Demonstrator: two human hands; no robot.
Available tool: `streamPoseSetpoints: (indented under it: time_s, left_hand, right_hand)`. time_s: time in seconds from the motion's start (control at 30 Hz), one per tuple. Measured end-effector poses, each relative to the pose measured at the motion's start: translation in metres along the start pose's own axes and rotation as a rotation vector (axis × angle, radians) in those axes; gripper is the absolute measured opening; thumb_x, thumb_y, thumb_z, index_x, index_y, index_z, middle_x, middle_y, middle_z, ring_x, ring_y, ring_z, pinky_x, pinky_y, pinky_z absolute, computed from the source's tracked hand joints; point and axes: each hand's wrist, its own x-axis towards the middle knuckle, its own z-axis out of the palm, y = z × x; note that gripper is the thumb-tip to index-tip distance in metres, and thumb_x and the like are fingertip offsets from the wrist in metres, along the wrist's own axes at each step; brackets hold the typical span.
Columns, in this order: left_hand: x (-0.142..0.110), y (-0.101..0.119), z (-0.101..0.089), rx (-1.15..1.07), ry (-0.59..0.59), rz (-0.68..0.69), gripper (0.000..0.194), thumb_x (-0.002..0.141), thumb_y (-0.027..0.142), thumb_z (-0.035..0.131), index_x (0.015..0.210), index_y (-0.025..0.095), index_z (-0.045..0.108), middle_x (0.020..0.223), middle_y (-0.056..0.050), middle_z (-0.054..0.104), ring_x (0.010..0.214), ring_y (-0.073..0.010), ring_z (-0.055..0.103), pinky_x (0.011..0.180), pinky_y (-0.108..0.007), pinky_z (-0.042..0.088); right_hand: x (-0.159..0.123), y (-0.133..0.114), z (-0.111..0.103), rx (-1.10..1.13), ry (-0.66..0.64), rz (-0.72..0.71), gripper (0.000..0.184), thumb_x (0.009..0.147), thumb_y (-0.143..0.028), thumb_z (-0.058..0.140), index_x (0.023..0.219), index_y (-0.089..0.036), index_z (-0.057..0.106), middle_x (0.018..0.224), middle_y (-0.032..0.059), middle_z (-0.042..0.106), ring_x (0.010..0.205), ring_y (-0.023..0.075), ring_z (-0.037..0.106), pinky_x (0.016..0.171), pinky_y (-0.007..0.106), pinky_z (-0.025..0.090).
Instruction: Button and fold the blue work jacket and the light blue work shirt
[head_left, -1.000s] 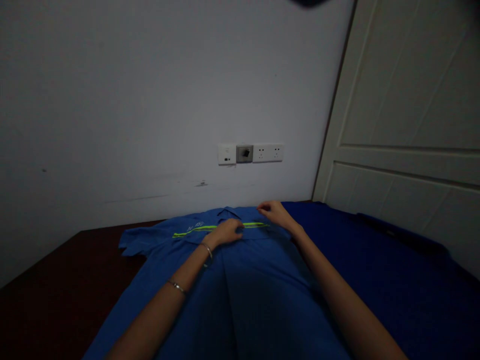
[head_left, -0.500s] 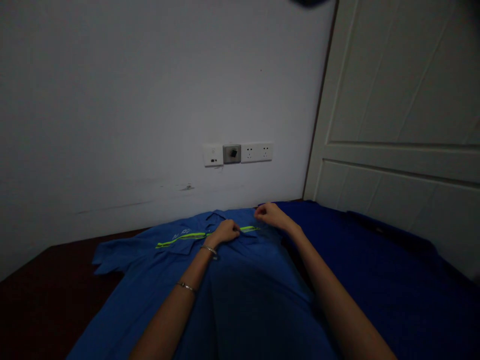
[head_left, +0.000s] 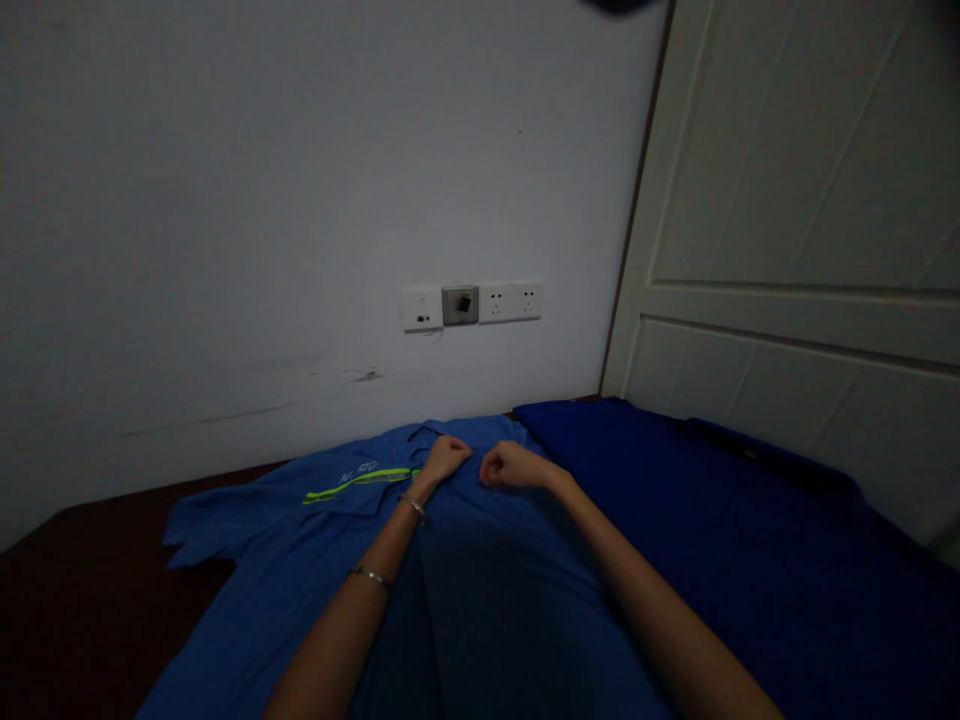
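A blue short-sleeved shirt (head_left: 292, 570) lies spread before me, with a yellow-green stripe and pale lettering across the left chest. My left hand (head_left: 445, 458) is closed in a pinch on the fabric near the collar, bracelets on its wrist and forearm. Close to its right, my right hand (head_left: 513, 467) has its fingers curled together on the shirt's right upper part; the fabric between them is mostly hidden. The stripe on the right chest does not show.
The shirt lies on a dark reddish-brown surface (head_left: 82, 580). A darker blue cloth (head_left: 712, 540) is to the right. Behind stand a white wall with sockets (head_left: 510, 302) and a pale panelled door (head_left: 795, 230).
My right hand has moved left and slightly down, closer to my left hand. The stripe on the right chest has gone out of sight under fabric. My left hand has barely shifted.
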Motion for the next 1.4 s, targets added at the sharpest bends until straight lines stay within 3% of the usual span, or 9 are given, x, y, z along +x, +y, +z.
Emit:
streamPoseSetpoints:
  time_s: [0.13,0.33,0.53,1.0,1.2,1.4]
  left_hand:
    - [0.001,-0.002,0.001,-0.127,0.024,-0.06,0.015,0.062,0.02,0.053,0.054,0.01,0.06,0.046,0.005,0.043,0.046,-0.0073,0.035,0.046,-0.019,0.026]
    - [0.005,-0.006,0.001,-0.195,-0.004,-0.031,0.014,0.059,0.022,0.055,0.057,0.01,0.061,0.048,0.005,0.048,0.048,-0.008,0.039,0.048,-0.019,0.028]
    - [0.003,-0.003,-0.003,-0.18,-0.025,0.0,0.015,0.059,0.023,0.054,0.054,0.01,0.062,0.049,0.004,0.051,0.05,-0.0087,0.041,0.05,-0.02,0.031]
    - [0.0,0.0,-0.004,-0.116,-0.03,0.078,0.022,0.063,0.026,0.05,0.063,0.009,0.066,0.058,0.001,0.057,0.057,-0.0111,0.047,0.054,-0.021,0.034]
    - [-0.001,-0.004,-0.005,-0.091,-0.108,0.094,0.025,0.064,0.032,0.049,0.055,0.01,0.059,0.048,0.004,0.042,0.049,-0.008,0.034,0.047,-0.02,0.024]
    - [-0.002,-0.003,-0.005,-0.108,-0.115,0.114,0.028,0.065,0.035,0.048,0.046,0.014,0.046,0.046,0.006,0.031,0.047,-0.0066,0.026,0.045,-0.021,0.018]
  right_hand:
    - [-0.003,0.007,-0.001,-0.263,0.083,0.004,0.029,0.065,-0.005,0.048,0.082,-0.013,0.07,0.076,0.0035,0.069,0.068,0.0124,0.061,0.058,0.018,0.04]
    - [-0.007,0.001,0.01,-0.452,0.117,0.055,0.022,0.073,-0.017,0.053,0.09,-0.02,0.068,0.088,0.0029,0.069,0.079,0.0145,0.062,0.059,0.018,0.037]
    - [-0.009,-0.002,0.02,-0.675,0.155,-0.001,0.021,0.078,-0.017,0.049,0.087,-0.019,0.068,0.091,0.0055,0.069,0.086,0.0175,0.061,0.066,0.021,0.037]
    - [-0.013,0.006,0.023,-0.735,0.22,-0.065,0.024,0.087,-0.026,0.044,0.087,-0.018,0.066,0.094,0.0086,0.066,0.085,0.0184,0.06,0.068,0.023,0.038]
    - [-0.011,0.007,0.026,-0.731,0.247,-0.022,0.026,0.088,-0.026,0.041,0.091,-0.016,0.065,0.096,0.0098,0.066,0.086,0.0182,0.06,0.07,0.023,0.039]
    - [-0.011,0.007,0.027,-0.68,0.278,-0.012,0.025,0.088,-0.024,0.04,0.09,-0.016,0.064,0.095,0.0093,0.065,0.086,0.0176,0.06,0.069,0.023,0.038]
